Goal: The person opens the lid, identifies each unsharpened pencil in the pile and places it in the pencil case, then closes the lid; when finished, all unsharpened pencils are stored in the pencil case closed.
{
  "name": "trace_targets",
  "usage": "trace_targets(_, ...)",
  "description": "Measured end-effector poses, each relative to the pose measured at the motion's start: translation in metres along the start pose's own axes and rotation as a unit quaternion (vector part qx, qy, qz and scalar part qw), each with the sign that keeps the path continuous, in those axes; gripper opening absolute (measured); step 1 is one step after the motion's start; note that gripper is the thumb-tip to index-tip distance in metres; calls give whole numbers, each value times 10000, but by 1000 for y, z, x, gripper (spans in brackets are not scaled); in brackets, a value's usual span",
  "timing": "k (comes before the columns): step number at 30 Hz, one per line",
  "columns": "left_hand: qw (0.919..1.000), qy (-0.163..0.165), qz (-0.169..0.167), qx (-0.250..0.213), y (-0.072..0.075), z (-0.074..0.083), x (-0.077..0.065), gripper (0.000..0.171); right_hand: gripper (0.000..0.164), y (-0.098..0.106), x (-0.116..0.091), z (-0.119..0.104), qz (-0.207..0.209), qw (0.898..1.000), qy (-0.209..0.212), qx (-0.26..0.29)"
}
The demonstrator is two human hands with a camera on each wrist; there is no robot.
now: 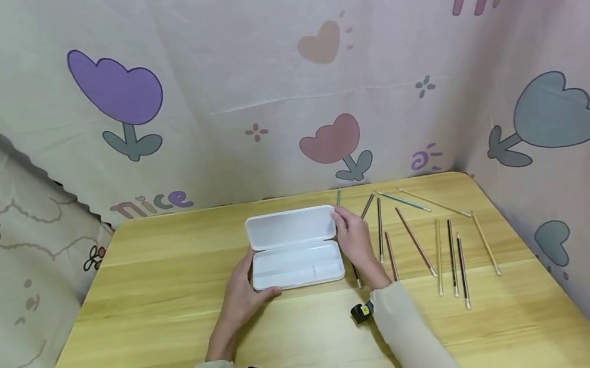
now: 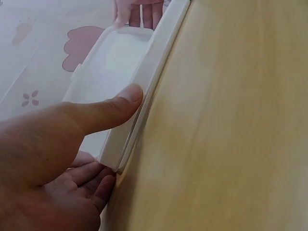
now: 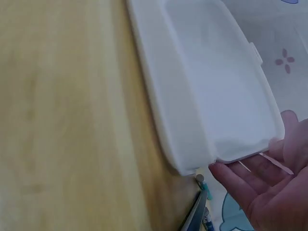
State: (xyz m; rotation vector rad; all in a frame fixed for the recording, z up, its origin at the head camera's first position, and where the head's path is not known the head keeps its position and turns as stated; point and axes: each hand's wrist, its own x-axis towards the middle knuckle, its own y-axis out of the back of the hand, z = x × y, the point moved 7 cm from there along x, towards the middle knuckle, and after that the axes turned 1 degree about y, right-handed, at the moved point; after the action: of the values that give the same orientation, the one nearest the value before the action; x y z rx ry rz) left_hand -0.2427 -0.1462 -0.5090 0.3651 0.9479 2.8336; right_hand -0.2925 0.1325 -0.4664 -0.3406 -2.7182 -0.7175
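A white pencil case (image 1: 281,261) lies on the table with its lid (image 1: 291,227) raised at the back. Its tray shows a low divider and holds nothing. My left hand (image 1: 240,291) grips the case's left end, the thumb on the front wall and the fingers curled at the corner, as the left wrist view shows. At the lid's right edge, my right hand (image 1: 355,240) pinches the rim, thumb on the inner side and fingers behind in the right wrist view.
Several pencils are scattered right of the case, among them a reddish-brown one (image 1: 413,237), a black one (image 1: 453,257) and a yellow one (image 1: 486,242). Some lie close beside my right hand and forearm. A printed cloth (image 1: 242,93) hangs behind the wooden table (image 1: 142,320).
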Motion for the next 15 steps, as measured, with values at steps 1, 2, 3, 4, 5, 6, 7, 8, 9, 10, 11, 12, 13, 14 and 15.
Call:
trace_targets(1, 10000, -39, -48, 47, 0, 0, 0, 117, 31, -2, -1, 1, 8, 10000, -14, -26)
trace_targets(2, 9998, -89, -94, 118, 1, 0, -1, 115, 32, -3, -1, 2, 15, 10000, -40, -22)
trace_targets(3, 9997, -135, -168, 130, 1, 1, -2, 112, 33, -4, -2, 2, 52, 10000, -58, 1)
trace_targets(4, 9994, -180, -264, 123, 2, 2, -3, 108, 33, -5, -3, 4, 75, 9999, -74, 29)
trace_targets(5, 9989, -284, -355, 123, 3, 3, -5, 103, 34, -5, -3, 5, 71, 9999, -91, 95)
trace_targets(6, 9983, -335, -467, 115, 4, 4, -6, 99, 33, -6, -4, 5, 83, 9998, -100, 123)
trace_targets(7, 9976, -374, -581, 104, 4, 5, -7, 95, 31, -6, -4, 6, 109, 9997, -110, 172)
trace_targets(8, 9968, -421, -681, 74, 5, 6, -8, 92, 30, -5, -4, 7, 128, 9996, -114, 222)
trace_targets(9, 9960, -430, -784, 21, 6, 6, -8, 90, 30, -4, -4, 7, 132, 9995, -121, 243)
trace_targets(10, 9954, -435, -856, 0, 7, 7, -8, 88, 30, -4, -4, 9, 93, 9995, -151, 245)
trace_targets(11, 9950, -449, -897, -16, 8, 7, -8, 86, 31, -4, -4, 10, 46, 9995, -189, 237)
trace_targets(12, 9948, -371, -948, -34, 9, 6, -8, 86, 32, -4, -4, 12, -19, 9995, -249, 189)
trace_targets(13, 9947, -317, -981, -48, 10, 5, -8, 86, 33, -4, -4, 13, -102, 9994, -306, 135)
trace_targets(14, 9946, -251, -1005, -65, 10, 4, -7, 86, 35, -4, -3, 14, -198, 9992, -344, 47)
trace_targets(15, 9945, -181, -1028, -90, 11, 3, -7, 86, 38, -5, -3, 14, -303, 9988, -367, -64)
